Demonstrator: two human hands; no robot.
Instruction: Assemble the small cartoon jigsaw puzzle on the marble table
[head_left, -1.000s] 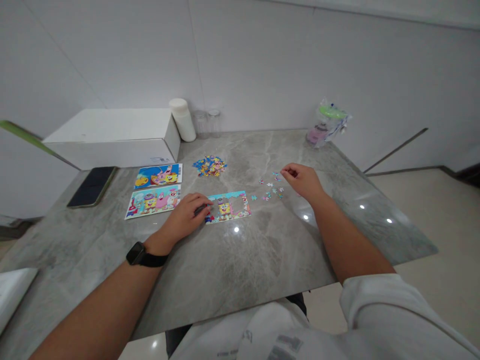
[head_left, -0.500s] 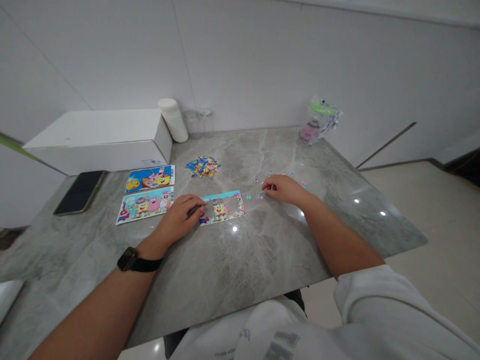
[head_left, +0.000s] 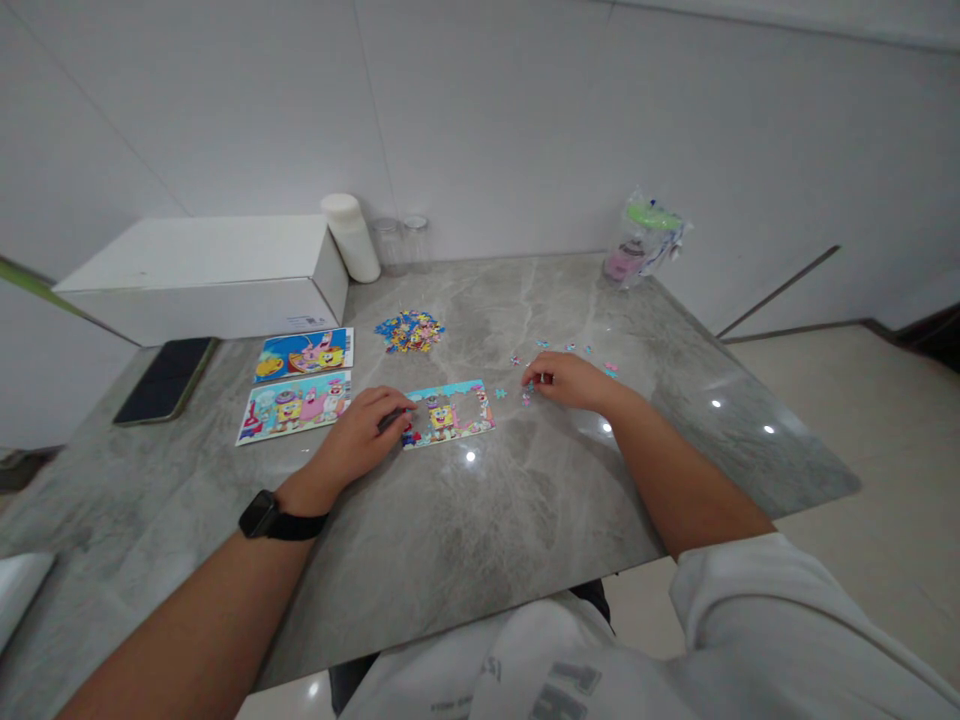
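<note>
A partly assembled cartoon jigsaw puzzle (head_left: 442, 418) lies on the grey marbled table, with gaps left and right of its yellow figure. Over its left edge rests my left hand (head_left: 367, 430), fingers stretched out and thumb apart, touching the puzzle. To the right, my right hand (head_left: 570, 382) is curled down with fingertips pinched at a small puzzle piece, largely covered by the fingers. A pink and blue piece (head_left: 526, 400) lies just below those fingertips. One turquoise piece (head_left: 501, 393) sits between the puzzle and the right hand. Several loose pieces (head_left: 571, 347) lie beyond that hand.
Two picture cards (head_left: 296, 405) lie left of the puzzle. Behind it is a heap of puzzle pieces (head_left: 410, 331). A phone (head_left: 166, 380), white box (head_left: 202, 305), white bottle (head_left: 351, 240), clear glasses (head_left: 415, 245) and a bagged cup (head_left: 641, 245) stand or lie around.
My right fingertips have shifted slightly among the loose pieces, and the pink and blue piece beneath them has moved a little. My left hand stays on the puzzle's edge. The view has shifted slightly.
</note>
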